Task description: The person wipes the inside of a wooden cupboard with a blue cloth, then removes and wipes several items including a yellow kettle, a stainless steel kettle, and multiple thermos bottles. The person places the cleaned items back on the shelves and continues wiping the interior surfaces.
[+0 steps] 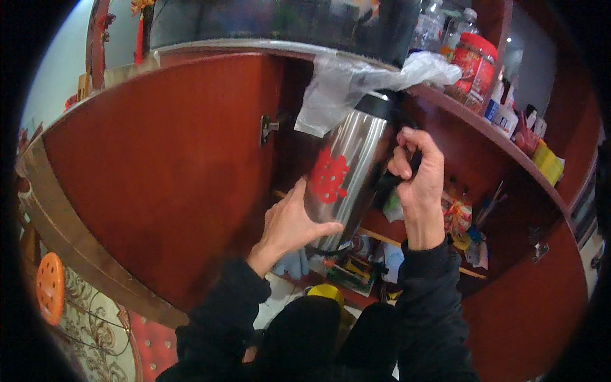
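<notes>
A shiny steel thermos jug (365,138) with a black top and a red paper cut-out on its side is held tilted before me. My right hand (420,167) grips its black handle on the right. My left hand (296,219) supports the lower left of the body, thumb across the front. Behind the jug's top, a crumpled translucent plastic bag (329,90) hangs over the cabinet's edge. The jug hides part of the cabinet shelf beyond it.
Cabinet doors (167,167) stand open at left and right. Below lie grey gloves (292,263) and assorted items on the shelf. A red-lidded jar (472,67) and bottles sit on the counter under a fish tank (277,24). An orange stool (50,289) is at lower left.
</notes>
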`<action>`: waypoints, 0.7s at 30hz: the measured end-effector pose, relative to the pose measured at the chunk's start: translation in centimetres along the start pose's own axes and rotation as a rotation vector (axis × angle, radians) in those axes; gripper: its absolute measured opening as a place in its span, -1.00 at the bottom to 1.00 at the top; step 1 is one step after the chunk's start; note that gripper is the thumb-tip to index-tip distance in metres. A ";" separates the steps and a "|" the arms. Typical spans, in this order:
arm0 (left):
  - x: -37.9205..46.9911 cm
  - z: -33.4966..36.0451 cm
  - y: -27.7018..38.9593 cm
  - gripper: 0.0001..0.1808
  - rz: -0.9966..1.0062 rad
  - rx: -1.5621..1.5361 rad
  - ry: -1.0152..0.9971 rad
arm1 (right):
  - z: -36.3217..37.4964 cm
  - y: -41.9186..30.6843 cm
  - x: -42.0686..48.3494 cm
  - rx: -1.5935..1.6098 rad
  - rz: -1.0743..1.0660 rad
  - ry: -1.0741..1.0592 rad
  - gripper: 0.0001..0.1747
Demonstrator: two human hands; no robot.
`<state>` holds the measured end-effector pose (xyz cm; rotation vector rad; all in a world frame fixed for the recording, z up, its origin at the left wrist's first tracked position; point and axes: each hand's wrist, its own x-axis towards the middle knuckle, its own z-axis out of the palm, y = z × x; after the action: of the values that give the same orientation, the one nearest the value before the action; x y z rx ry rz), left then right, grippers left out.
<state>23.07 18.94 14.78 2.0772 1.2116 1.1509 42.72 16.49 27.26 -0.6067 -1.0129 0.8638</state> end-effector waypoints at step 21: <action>-1.2 0.2 -1.3 0.41 0.033 0.056 0.126 | -4.7 1.2 0.5 0.120 -0.148 -0.240 -0.68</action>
<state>22.27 18.55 13.18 2.0996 1.2857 1.2938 46.75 17.29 24.54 -0.3267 -1.1972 0.8729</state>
